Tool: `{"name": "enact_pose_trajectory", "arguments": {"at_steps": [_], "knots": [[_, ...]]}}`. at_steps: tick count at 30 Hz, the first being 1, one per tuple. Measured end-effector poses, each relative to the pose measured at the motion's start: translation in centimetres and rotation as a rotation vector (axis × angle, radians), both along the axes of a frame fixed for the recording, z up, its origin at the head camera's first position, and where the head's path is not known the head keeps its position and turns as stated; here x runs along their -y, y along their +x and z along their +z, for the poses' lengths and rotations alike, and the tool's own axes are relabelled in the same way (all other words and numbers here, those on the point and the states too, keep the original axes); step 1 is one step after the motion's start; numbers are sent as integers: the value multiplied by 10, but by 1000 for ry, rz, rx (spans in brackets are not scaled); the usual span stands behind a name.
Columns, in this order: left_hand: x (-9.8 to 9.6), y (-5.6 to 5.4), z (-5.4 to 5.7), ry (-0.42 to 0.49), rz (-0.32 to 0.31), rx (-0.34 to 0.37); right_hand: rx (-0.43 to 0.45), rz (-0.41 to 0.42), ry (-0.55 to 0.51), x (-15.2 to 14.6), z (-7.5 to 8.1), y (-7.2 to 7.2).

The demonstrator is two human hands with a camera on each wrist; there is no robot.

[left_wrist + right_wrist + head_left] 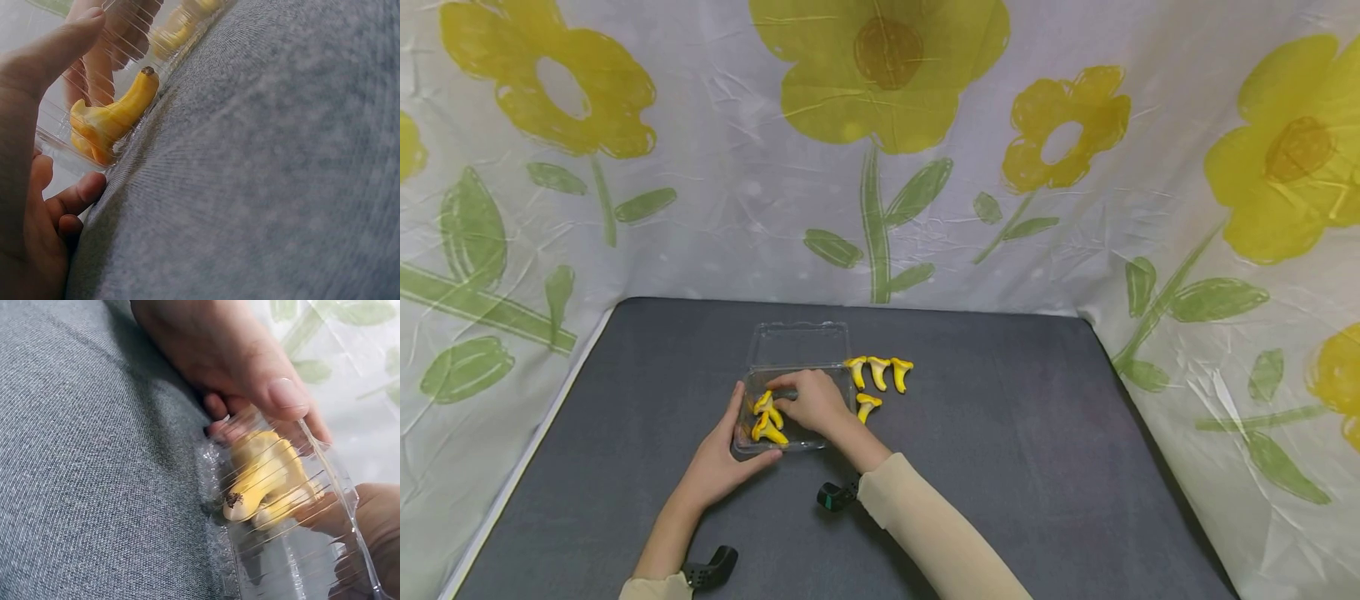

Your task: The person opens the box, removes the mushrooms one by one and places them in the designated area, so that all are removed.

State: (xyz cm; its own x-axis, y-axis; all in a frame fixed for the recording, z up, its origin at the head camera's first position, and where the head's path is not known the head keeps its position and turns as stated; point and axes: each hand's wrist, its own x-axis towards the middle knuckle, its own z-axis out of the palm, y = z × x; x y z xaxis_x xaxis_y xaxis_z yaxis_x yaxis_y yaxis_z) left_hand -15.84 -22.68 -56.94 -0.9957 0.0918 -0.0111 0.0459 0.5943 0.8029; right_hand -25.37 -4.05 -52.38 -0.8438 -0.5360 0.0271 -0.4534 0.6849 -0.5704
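Observation:
A clear plastic clamshell container (808, 442) lies on the dark table, its lid (800, 343) folded back on the far side. My left hand (718, 462) holds its near left corner, fingers along the left wall and thumb on the front rim. Inside, a yellow chanterelle mushroom (767, 429) lies near the front left. Just behind it is another yellow chanterelle (765, 403), touching the first. My right hand (814, 404) reaches into the container from the right, and its thumb and forefinger pinch this rear mushroom. The container's ribbed wall partly blurs the fingertips in both wrist views.
Three yellow chanterelles (878, 372) lie in a row just right of the container, with one more chanterelle (867, 406) nearer. Black wrist cameras (711, 568) sit on both wrists. A flower-printed curtain (722, 225) surrounds the table (1015, 467) at the back and sides.

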Motion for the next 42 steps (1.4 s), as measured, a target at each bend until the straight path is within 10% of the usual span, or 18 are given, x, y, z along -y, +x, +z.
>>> {"name": "enact_pose_trajectory", "arguments": {"at_steps": [42], "knots": [[-1, 0, -4, -25, 4, -46, -255, 52, 153, -3, 5, 0]]}}
